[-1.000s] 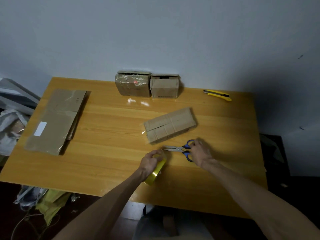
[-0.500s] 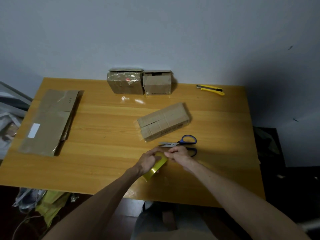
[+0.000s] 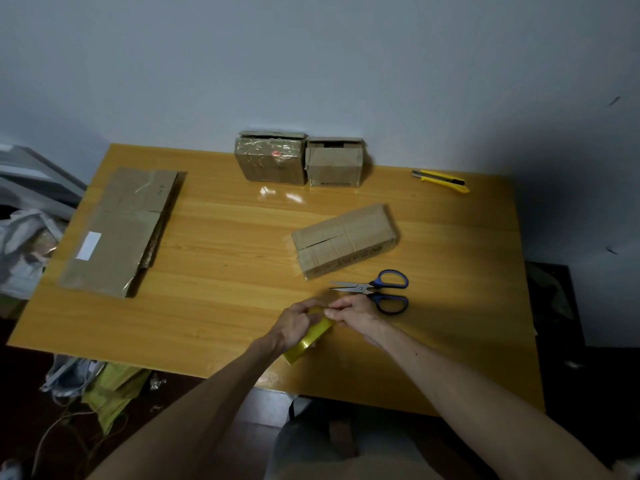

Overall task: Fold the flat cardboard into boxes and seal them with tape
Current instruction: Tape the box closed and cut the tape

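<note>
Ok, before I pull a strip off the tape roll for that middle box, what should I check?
1. Grip on tape roll by left hand: ok.
2. Pinch by right hand at the roll's top: ok.
3. Loose tape end lifted: cannot tell.
4. Closed scissors beside right hand: ok.
5. Flaps of middle box down: ok.
6. Seam fully taped: cannot tell.

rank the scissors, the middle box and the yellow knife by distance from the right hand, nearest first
1. scissors, just beside the right hand, on its right
2. middle box, beyond the hand, at the table's centre
3. yellow knife, far right corner, near the wall
</note>
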